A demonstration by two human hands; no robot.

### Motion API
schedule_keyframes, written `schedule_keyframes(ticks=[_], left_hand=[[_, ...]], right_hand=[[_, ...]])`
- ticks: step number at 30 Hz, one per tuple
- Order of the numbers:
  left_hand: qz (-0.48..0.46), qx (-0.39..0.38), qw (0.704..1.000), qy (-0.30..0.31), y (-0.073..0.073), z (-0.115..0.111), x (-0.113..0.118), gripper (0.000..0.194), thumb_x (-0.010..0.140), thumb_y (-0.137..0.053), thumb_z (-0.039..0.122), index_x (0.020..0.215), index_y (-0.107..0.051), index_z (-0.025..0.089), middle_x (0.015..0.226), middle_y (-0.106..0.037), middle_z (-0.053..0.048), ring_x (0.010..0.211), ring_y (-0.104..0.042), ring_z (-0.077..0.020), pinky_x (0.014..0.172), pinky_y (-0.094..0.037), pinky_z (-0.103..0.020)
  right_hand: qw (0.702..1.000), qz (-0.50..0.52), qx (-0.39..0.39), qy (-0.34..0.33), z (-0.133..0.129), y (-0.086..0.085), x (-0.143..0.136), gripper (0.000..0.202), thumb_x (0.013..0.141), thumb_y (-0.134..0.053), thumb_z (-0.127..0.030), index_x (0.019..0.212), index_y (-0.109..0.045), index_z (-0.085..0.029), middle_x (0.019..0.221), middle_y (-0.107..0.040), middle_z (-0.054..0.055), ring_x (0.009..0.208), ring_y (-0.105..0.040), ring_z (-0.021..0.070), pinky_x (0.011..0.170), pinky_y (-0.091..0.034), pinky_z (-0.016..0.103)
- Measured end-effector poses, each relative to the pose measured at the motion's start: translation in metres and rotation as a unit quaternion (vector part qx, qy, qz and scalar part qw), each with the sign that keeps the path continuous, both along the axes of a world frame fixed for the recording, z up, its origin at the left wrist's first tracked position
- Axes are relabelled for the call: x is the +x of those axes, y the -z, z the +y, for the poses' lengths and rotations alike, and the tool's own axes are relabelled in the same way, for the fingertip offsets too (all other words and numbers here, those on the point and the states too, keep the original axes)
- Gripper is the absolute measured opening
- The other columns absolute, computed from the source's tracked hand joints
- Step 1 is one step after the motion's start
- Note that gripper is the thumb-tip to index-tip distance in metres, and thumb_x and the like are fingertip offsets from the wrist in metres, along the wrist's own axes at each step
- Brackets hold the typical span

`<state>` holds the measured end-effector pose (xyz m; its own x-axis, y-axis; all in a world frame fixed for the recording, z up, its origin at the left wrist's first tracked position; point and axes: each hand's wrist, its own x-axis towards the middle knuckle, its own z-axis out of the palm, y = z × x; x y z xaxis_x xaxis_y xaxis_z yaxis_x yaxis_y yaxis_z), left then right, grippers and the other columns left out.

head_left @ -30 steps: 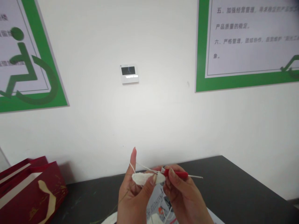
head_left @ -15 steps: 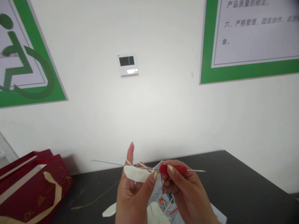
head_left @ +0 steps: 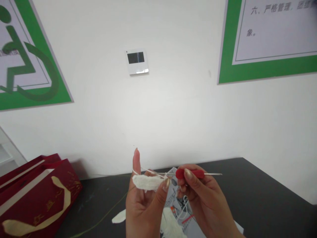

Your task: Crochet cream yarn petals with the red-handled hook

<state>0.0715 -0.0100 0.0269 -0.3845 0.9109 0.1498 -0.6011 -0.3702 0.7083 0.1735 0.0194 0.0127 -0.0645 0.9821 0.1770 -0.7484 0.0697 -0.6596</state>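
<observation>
My left hand point(head_left: 146, 201) pinches a white crocheted piece point(head_left: 146, 182) between thumb and fingers, its index finger raised with white yarn point(head_left: 146, 170) looped over it. In my right hand point(head_left: 200, 188) is a crochet hook point(head_left: 192, 174) with a red handle, held level. One metal end sticks out to the right; the other runs left to the upper edge of the white piece, where yarn meets it. A thin wire extends left from the work. The hook's tip is too small to make out.
More white crocheted pieces point(head_left: 170, 224) and a printed sheet point(head_left: 174, 198) lie on the dark table point(head_left: 260, 198) beneath my hands. Dark red gift bags point(head_left: 42, 198) with a cream ribbon stand at left. Behind is a white wall with a small panel point(head_left: 137, 62).
The view has shifted slightly, so wall items sit higher. My right hand and the hook have drawn a little to the right, away from my left hand. Both holds are unchanged.
</observation>
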Motion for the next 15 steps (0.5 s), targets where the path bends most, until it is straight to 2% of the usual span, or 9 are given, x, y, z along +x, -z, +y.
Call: schedule_keyframes(ticks=[6,8,11,13,14,15], left_hand=[[0.062,0.012,0.997,-0.045,0.001,0.0,-0.001,0.099,0.064,-0.086,0.013,0.147,-0.038,0.039,0.068,-0.063,0.008,0.065,-0.063,-0.009,0.07,-0.055,-0.018],[0.12,0.012,0.988,-0.1,0.005,0.0,0.001,0.099,0.064,-0.086,0.014,0.148,-0.038,0.034,0.068,-0.067,0.007,0.065,-0.063,-0.0108,0.072,-0.055,-0.019],[0.189,-0.001,0.964,-0.187,0.012,0.001,0.006,0.088,0.063,-0.086,0.016,0.143,-0.05,0.027,0.069,-0.07,0.004,0.066,-0.066,-0.0176,0.076,-0.056,-0.027],[0.19,-0.017,0.96,-0.207,0.014,0.002,0.008,0.085,0.062,-0.087,0.017,0.14,-0.054,0.029,0.07,-0.07,0.003,0.066,-0.066,-0.0206,0.073,-0.057,-0.03],[0.175,-0.022,0.963,-0.202,0.014,0.002,0.007,0.088,0.061,-0.088,0.017,0.141,-0.052,0.031,0.07,-0.07,0.003,0.066,-0.066,-0.0203,0.07,-0.056,-0.029],[0.15,-0.027,0.972,-0.179,0.013,0.003,0.005,0.093,0.061,-0.088,0.017,0.143,-0.048,0.033,0.071,-0.07,0.004,0.065,-0.066,-0.0191,0.067,-0.056,-0.027]], right_hand=[[0.999,-0.027,0.025,0.022,0.003,0.001,0.006,0.016,0.072,-0.084,-0.029,0.075,-0.075,-0.016,0.063,-0.07,0.001,0.049,-0.061,0.0085,0.048,-0.053,0.016],[0.997,-0.052,0.038,0.04,0.003,0.001,0.008,0.016,0.074,-0.082,-0.031,0.074,-0.075,-0.017,0.063,-0.07,0.001,0.049,-0.061,0.0093,0.049,-0.053,0.018],[0.986,-0.116,0.074,0.093,-0.002,0.0,0.009,0.014,0.076,-0.08,-0.032,0.075,-0.076,-0.019,0.061,-0.071,0.003,0.05,-0.063,0.0124,0.049,-0.054,0.021],[0.959,-0.187,0.133,0.165,-0.01,0.001,0.008,0.007,0.078,-0.078,-0.029,0.076,-0.078,-0.022,0.062,-0.072,0.004,0.052,-0.065,0.0153,0.049,-0.054,0.024],[0.934,-0.228,0.176,0.211,-0.015,0.003,0.008,0.003,0.079,-0.077,-0.026,0.079,-0.079,-0.025,0.066,-0.074,0.005,0.055,-0.066,0.017,0.05,-0.054,0.026],[0.899,-0.271,0.225,0.262,-0.02,0.005,0.007,0.009,0.079,-0.076,-0.021,0.084,-0.08,-0.028,0.072,-0.076,0.006,0.06,-0.068,0.0189,0.054,-0.056,0.028]])
